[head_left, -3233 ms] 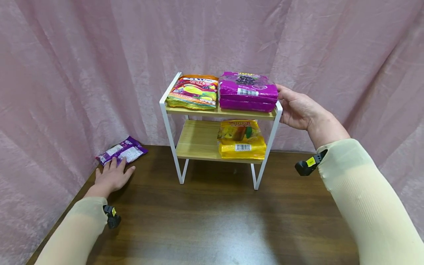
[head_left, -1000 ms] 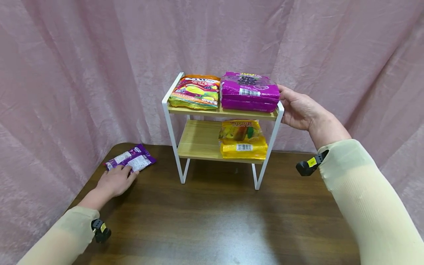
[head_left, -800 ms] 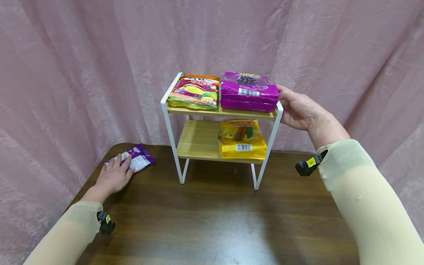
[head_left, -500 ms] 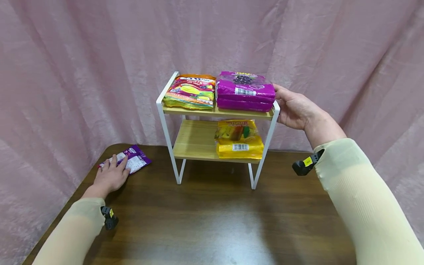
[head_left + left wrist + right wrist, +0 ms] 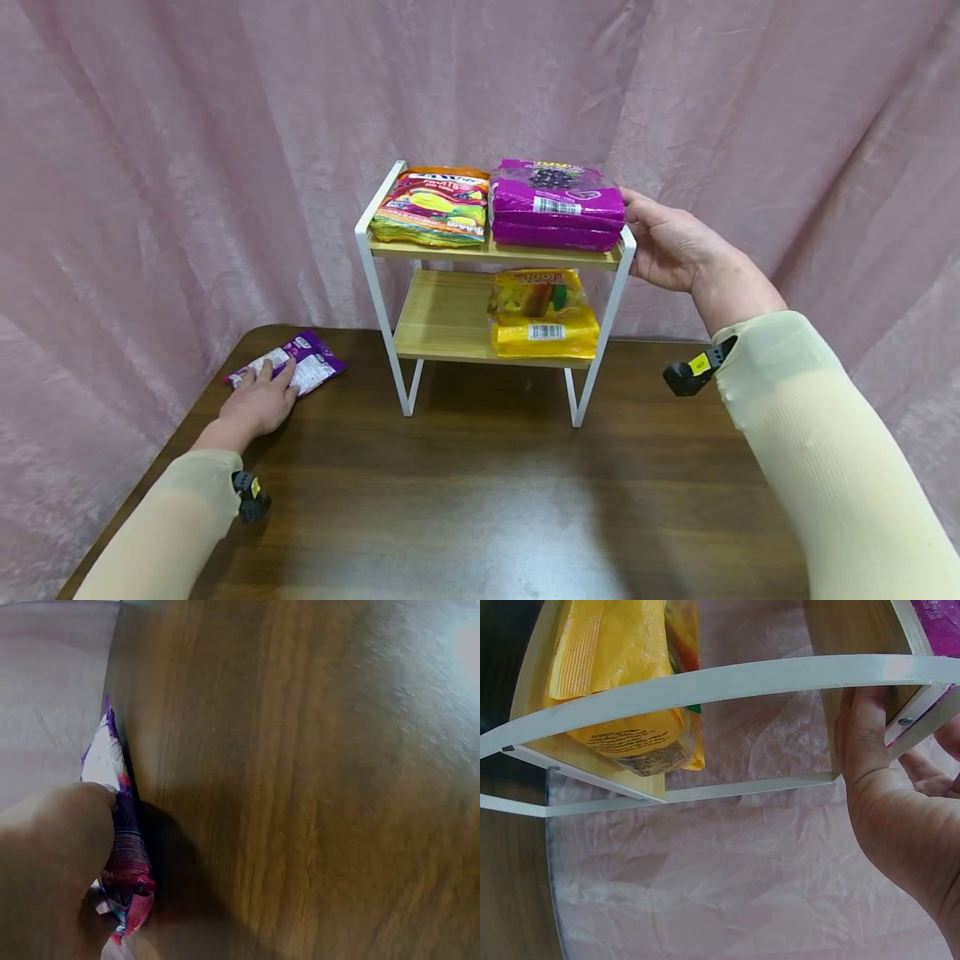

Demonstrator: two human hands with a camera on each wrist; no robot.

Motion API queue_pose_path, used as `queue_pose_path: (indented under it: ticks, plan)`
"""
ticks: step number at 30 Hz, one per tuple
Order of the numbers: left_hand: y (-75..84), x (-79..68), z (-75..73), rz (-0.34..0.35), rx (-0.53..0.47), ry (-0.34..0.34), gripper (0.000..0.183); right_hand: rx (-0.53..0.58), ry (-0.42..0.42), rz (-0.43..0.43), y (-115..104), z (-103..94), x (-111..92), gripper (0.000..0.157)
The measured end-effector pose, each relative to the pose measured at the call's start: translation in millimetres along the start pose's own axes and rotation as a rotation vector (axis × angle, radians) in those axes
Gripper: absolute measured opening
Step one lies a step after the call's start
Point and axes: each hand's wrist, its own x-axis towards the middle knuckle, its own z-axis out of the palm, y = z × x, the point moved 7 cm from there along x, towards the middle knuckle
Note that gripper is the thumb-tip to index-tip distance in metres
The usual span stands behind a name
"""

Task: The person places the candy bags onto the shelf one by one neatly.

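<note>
In the head view, my left hand [image 5: 258, 404] rests on a flat purple-and-white snack bag [image 5: 318, 364] at the table's left end, fingers spread over it. The left wrist view shows this bag [image 5: 129, 844] edge-on under the hand. My right hand [image 5: 675, 250] grips the right end of the upper board of a two-tier wood-and-white-metal shelf rack [image 5: 438, 312]. Beneath that board, in the right wrist view, some fingers [image 5: 866, 739] reach in past the white rail. Beside this hand, on the upper tier, sits a magenta pack [image 5: 555, 221] with dark berries printed on it.
An orange-and-yellow fruit candy bag [image 5: 435, 204] lies on the upper tier's left half. A yellow pack [image 5: 547, 325] stands on the lower tier's right side. The brown wooden table [image 5: 450, 500] extends in front; a pink curtain [image 5: 300, 150] hangs close behind.
The purple bag has slid slightly toward me since the oldest frame. My left hand's fingers were bent at its near edge, then spread across it. My right hand keeps its place on the rack.
</note>
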Motion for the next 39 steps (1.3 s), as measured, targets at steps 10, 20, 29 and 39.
queue_pose_path:
  ticks: [10,20,29,39]
  plan:
    - [10.0,-13.3,-0.9,0.024,0.043,0.002,0.058,0.006,-0.024,-0.003,-0.2,0.3,-1.0,0.064]
    - [17.9,-24.1,4.0,0.085,0.065,0.047,0.056,-0.024,-0.012,0.005,-0.1,-0.3,-4.0,0.061]
    - [33.3,-38.1,2.1,0.142,0.116,0.075,0.053,-0.033,-0.018,-0.001,0.0,1.3,-3.2,0.061]
    - [43.2,-50.7,2.8,0.161,0.116,0.11,0.05,-0.033,-0.024,-0.001,-0.4,1.5,-4.0,0.061]
